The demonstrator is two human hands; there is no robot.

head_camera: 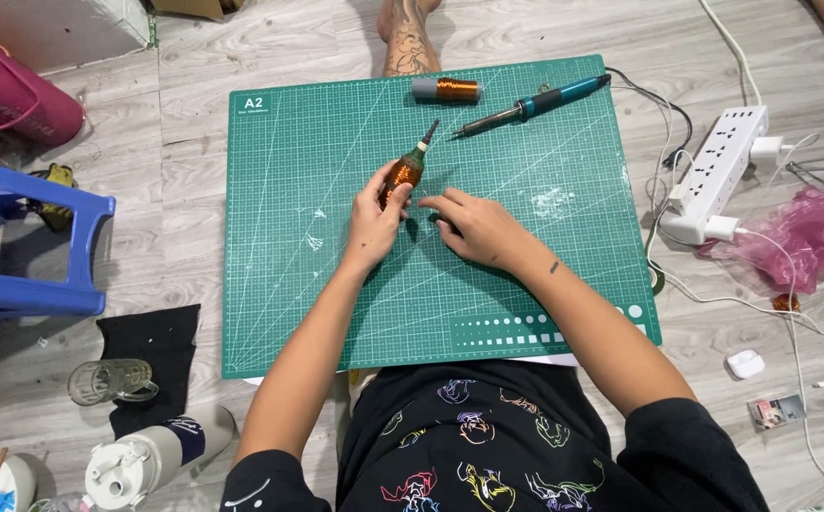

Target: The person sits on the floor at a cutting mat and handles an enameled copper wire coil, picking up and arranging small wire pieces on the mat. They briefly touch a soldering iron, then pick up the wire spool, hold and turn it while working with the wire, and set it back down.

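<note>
My left hand (pixel 374 216) grips a small rod wound with copper wire (pixel 406 171), its dark tip pointing up and away over the green cutting mat (pixel 317 284). My right hand (pixel 473 226) rests just to the right of it on the mat, fingers curled and pinched; whether it holds a fine wire is too small to tell. A grey spool of copper wire (pixel 446 89) lies at the mat's far edge. A teal-handled soldering iron (pixel 535 104) lies beside the spool, tip pointing toward the rod.
A white power strip (pixel 720 171) with plugs and cables lies right of the mat, next to a pink plastic bag (pixel 814 237). A blue stool (pixel 23 246), pink bottle (pixel 14 90), glass mug (pixel 108 381), white bottle (pixel 151 455) and black cloth (pixel 151 353) are left. Someone's tattooed foot (pixel 407 38) rests beyond the mat.
</note>
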